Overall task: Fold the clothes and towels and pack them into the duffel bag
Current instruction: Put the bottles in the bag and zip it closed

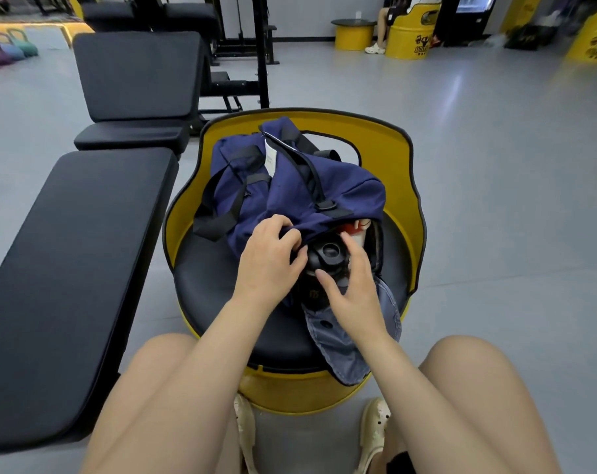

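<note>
The black gym bench (71,278) runs along the left, and just beside it stands the yellow barrel seat (404,186) with its black round cushion. On that cushion sits the navy duffel bag (290,186), slumped, its open mouth turned toward the person. A blue cap (344,350) hangs off the cushion's near edge, under the right forearm. In the mouth of the bag a black bottle (327,254) shows its lid, with something red and white (356,229) behind it.

The left hand (268,261) has its fingers curled, pinching the bag's upper lip. The right hand (353,289) has its fingers spread and loosely bent around the bottle's lid; whether it truly grips I cannot tell.

No folded clothes or towels are visible from here, so packing looks early. To do this well, I would keep the lip lifted high and seat the bottle upright against 1 end, leaving a flat floor for folded cloth.
</note>
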`<state>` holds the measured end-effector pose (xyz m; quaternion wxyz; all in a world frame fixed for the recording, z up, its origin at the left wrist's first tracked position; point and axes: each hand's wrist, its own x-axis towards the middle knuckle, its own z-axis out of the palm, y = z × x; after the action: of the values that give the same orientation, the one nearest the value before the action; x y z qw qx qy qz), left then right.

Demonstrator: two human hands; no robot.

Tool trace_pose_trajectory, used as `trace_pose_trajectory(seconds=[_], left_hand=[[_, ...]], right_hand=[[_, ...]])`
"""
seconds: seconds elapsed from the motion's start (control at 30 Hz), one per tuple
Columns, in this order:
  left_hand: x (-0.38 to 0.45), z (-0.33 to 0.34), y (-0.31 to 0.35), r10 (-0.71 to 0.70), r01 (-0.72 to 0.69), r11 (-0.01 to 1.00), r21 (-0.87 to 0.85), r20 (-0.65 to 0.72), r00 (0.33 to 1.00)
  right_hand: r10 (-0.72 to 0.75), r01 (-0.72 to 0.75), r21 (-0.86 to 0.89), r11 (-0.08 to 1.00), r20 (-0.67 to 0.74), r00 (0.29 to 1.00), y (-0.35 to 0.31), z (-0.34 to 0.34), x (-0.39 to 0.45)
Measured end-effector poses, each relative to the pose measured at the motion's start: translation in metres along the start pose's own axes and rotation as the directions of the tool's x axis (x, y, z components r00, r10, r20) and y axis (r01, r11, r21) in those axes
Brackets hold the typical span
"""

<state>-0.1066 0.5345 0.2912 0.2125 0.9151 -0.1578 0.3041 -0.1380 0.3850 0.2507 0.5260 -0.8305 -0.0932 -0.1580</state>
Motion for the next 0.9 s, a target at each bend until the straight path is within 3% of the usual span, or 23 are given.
trace_pose_trajectory(seconds=[0.23,0.9], left_hand=[[0.001,0.005,0.005,0.018,-0.017,0.999,0.027,-0.026,1.0],[-0.009,-0.002,0.021,0.114,-0.11,0.99,-0.093,0.047,0.992]], right_hand=[[0.167,-0.166,0.032,0.986,-0.04,0.985,0.007,0.009,-0.009],[0.19,-0.185,0.05,0.981,-0.12,0.974,0.008,0.031,0.016]])
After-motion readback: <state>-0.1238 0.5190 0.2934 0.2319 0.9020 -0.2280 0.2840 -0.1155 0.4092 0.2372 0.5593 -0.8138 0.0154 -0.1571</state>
